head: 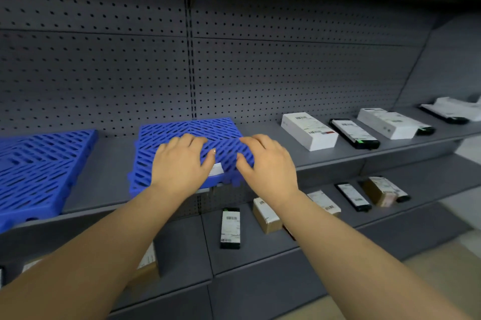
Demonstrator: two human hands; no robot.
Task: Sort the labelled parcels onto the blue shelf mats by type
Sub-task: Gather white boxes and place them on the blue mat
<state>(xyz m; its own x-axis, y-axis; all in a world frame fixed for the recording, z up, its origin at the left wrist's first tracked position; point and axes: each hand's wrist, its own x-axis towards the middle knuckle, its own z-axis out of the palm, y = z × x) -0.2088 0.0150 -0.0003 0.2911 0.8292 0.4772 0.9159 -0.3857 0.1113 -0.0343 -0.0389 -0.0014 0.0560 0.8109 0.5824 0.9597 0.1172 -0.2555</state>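
A blue slotted mat (182, 129) lies on the upper grey shelf, its front edge jutting a little past the shelf lip. My left hand (182, 161) rests palm down on its front middle. My right hand (268, 161) lies on its front right corner, fingers bent over the slats; whether it grips the edge is unclear. A white label (217, 169) shows between my thumbs. A second blue mat (44, 168) sits to the left. Labelled parcels lie to the right: a white box (309, 132), a black parcel (354, 135), another white box (385, 122).
The lower shelf (187, 241) carries a black parcel (230, 226), a brown box (266, 218), another black parcel (352, 196) and a brown box (382, 191). A brown box (147, 265) sits under my left forearm. A perforated grey back panel (234, 72) stands behind the shelves.
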